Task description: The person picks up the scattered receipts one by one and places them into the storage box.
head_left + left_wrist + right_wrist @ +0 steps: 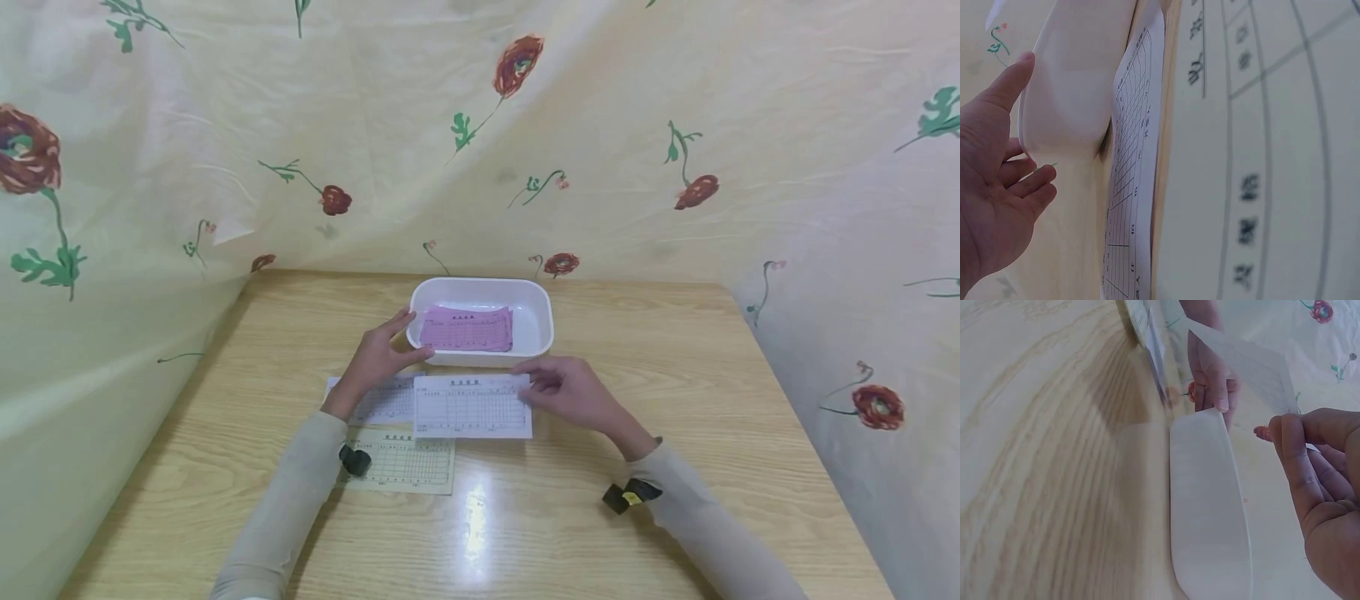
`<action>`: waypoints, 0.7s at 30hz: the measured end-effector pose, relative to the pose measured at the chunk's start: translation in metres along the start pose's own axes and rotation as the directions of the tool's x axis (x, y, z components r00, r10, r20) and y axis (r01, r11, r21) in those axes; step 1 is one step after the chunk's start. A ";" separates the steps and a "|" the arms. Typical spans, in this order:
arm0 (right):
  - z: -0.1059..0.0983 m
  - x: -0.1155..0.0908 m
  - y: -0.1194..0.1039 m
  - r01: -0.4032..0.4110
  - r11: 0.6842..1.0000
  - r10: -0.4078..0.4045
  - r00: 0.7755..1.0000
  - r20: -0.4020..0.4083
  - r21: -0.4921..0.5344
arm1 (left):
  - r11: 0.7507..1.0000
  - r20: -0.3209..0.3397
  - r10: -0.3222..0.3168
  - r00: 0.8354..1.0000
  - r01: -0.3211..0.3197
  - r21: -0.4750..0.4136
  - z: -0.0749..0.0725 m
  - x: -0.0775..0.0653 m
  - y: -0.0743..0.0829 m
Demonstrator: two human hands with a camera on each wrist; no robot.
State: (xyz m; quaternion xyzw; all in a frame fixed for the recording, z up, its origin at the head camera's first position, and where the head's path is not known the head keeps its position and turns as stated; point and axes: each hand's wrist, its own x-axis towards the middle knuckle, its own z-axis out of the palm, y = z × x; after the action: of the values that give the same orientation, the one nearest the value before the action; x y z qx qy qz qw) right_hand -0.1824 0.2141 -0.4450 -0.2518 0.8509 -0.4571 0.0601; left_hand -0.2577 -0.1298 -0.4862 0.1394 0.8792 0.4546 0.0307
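My right hand (568, 392) pinches a white printed form slip (472, 408) by its right edge, between thumb and fingers. In the right wrist view the slip (1254, 369) is raised above the table, tilted. My left hand (375, 354) holds the left end of a white plastic tub (534, 321), its thumb at the front rim and its fingers along the left side. Pink printed slips (468, 329) lie stacked inside the tub. Another white slip (386, 402) lies below the left hand, partly covered by the held one. Nearer me lies a pale yellow slip (408, 467).
The wooden table (637, 325) carries the tub near its back edge. A cream cloth with red flowers (390, 125) hangs behind and at both sides. Dark wrist devices sit on both sleeves, the left one (356, 460) overlapping the yellow slip in the head view.
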 end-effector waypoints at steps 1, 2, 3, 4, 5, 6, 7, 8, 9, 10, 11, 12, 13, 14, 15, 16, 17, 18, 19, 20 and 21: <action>-0.001 0.000 -0.002 0.004 1.000 -0.004 1.000 -0.001 0.010 | 1.000 -0.001 -0.001 1.000 0.001 -0.001 0.000 0.000 0.000; -0.002 0.000 -0.003 0.006 1.000 -0.006 1.000 -0.003 0.015 | 1.000 -0.001 -0.001 1.000 0.001 -0.001 0.000 0.000 0.000; -0.003 0.000 -0.004 0.008 1.000 -0.008 1.000 -0.004 0.022 | 1.000 -0.001 -0.002 1.000 0.002 0.000 0.000 0.000 -0.001; -0.003 -0.001 -0.005 0.005 1.000 -0.005 1.000 -0.002 0.029 | 1.000 -0.001 -0.002 1.000 0.002 0.002 0.000 0.000 -0.001; -0.004 -0.001 -0.005 0.002 0.999 -0.002 1.000 0.000 0.034 | 1.000 -0.002 -0.003 1.000 0.003 0.002 0.000 0.000 -0.001; -0.004 -0.001 -0.006 0.000 0.999 0.000 1.000 0.000 0.042 | 1.000 -0.002 -0.004 1.000 0.004 0.002 0.000 0.000 -0.001; -0.004 0.000 -0.006 -0.001 0.999 0.001 1.000 0.000 0.049 | 1.000 -0.001 -0.003 1.000 0.003 0.004 0.000 0.000 -0.002; -0.005 0.000 -0.007 -0.003 0.999 0.004 1.000 -0.003 0.050 | 1.000 -0.001 -0.002 1.000 0.002 0.007 0.000 0.000 -0.002; -0.005 0.000 -0.007 -0.006 0.998 0.007 1.000 -0.004 0.057 | 1.000 0.001 -0.003 1.000 0.003 0.007 -0.001 0.000 -0.002; -0.006 0.000 -0.008 -0.008 0.998 0.009 1.000 -0.007 0.065 | 1.000 0.001 -0.005 1.000 0.005 0.007 -0.001 0.000 -0.003; -0.006 0.001 -0.010 -0.007 0.997 0.007 1.000 -0.009 0.071 | 1.000 0.001 -0.006 1.000 0.006 0.008 -0.001 0.000 -0.003; -0.007 0.001 -0.011 -0.004 0.997 0.005 1.000 -0.013 0.075 | 1.000 0.000 -0.007 1.000 0.007 0.011 -0.001 0.000 -0.003; -0.007 0.001 -0.012 0.000 0.997 0.002 1.000 -0.018 0.079 | 1.000 -0.001 -0.008 1.000 0.008 0.015 -0.001 0.000 -0.003; -0.008 0.001 -0.013 0.001 0.997 0.001 1.000 -0.022 0.084 | 1.000 -0.001 -0.007 1.000 0.007 0.022 -0.001 0.000 -0.003; -0.009 0.002 -0.014 0.003 0.996 -0.001 1.000 -0.027 0.091 | 1.000 -0.001 -0.006 1.000 0.006 0.027 -0.001 0.000 -0.003; -0.009 0.002 -0.014 0.009 0.996 -0.006 0.999 -0.033 0.093 | 1.000 -0.003 -0.005 1.000 0.005 0.030 0.000 0.000 -0.003; -0.010 0.002 -0.014 0.015 0.995 -0.011 0.999 -0.040 0.095 | 0.999 -0.003 -0.006 1.000 0.006 0.032 0.000 0.000 -0.003; -0.010 0.003 -0.014 0.019 0.995 -0.015 0.999 -0.045 0.097 | 0.999 -0.004 -0.004 1.000 0.004 0.034 0.000 0.000 -0.003; -0.011 0.003 -0.014 0.022 0.995 -0.017 0.999 -0.050 0.097 | 0.999 -0.005 -0.002 1.000 0.003 0.033 0.000 0.001 -0.003; -0.012 0.003 -0.015 0.021 0.995 -0.016 0.998 -0.056 0.098 | 1.000 -0.006 -0.001 1.000 0.001 0.030 0.000 0.001 -0.003; -0.013 0.004 -0.015 0.024 0.995 -0.018 0.998 -0.063 0.099 | 1.000 -0.008 -0.001 1.000 0.001 0.026 0.000 0.001 -0.003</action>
State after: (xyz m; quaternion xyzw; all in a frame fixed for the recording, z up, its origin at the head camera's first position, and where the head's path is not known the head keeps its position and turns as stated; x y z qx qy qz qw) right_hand -0.1847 0.2153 -0.4246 -0.2432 0.8259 -0.5070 0.0415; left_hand -0.2598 -0.1313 -0.4888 0.1377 0.8852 0.4436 0.0256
